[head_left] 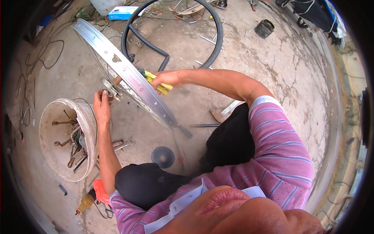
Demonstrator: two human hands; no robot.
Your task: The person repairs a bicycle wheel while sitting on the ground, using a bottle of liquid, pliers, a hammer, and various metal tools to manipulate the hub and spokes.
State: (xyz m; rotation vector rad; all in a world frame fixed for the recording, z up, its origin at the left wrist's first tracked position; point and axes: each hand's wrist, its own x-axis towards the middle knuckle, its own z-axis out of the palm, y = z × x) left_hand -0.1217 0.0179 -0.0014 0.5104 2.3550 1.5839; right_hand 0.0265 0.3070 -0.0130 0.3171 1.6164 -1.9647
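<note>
A silver bicycle wheel rim (124,68) with spokes stands tilted in front of me. My right hand (165,80) is closed round yellow-handled pliers (166,89) beside the rim, with the jaws mostly hidden behind it. My left hand (103,102) has its fingers closed on the metal hub (113,90) at the wheel's left side; a brownish cylindrical piece (116,80) shows by the hub.
A white bucket of tools (49,148) sits at my left, near a red cloth (102,191) and an oil bottle (86,201). Behind the wheel lie a black tyre (219,37) and a blue-white box (120,13). A hammer (224,113), a dark disc (163,157) and a rusty can (264,29) also lie around.
</note>
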